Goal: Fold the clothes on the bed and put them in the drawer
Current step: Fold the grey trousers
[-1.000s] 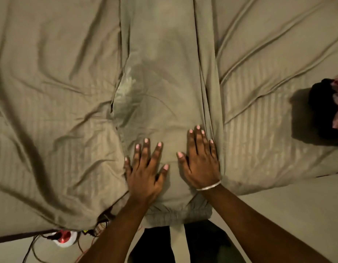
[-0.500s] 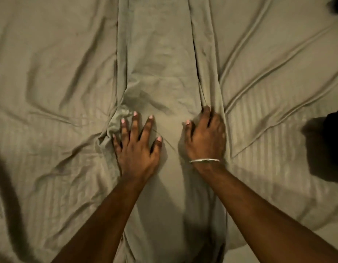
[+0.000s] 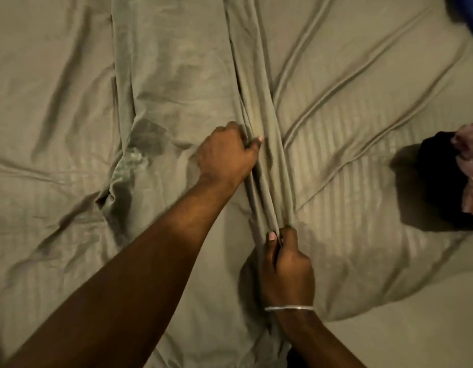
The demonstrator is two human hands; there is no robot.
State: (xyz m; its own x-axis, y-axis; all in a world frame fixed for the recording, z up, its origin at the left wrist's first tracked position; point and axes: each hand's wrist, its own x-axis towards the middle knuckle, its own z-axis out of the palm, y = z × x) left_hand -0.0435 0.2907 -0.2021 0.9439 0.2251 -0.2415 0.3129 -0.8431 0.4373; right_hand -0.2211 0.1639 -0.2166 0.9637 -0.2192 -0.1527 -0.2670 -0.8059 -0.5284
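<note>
Presumably light, limp, easily creased: olive trousers (image 3: 177,83), spread along the bed (image 3: 363,168). Best taken at the bunched right-edge ridge. Left hand (image 3: 226,158): fingers curled tight, gripping that ridge. Right hand (image 3: 286,272): thumb and fingers pinching the same ridge, nearer the body.

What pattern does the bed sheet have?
The bed sheet has faint tone-on-tone stripes in olive-beige, seen best in the head view.
</note>
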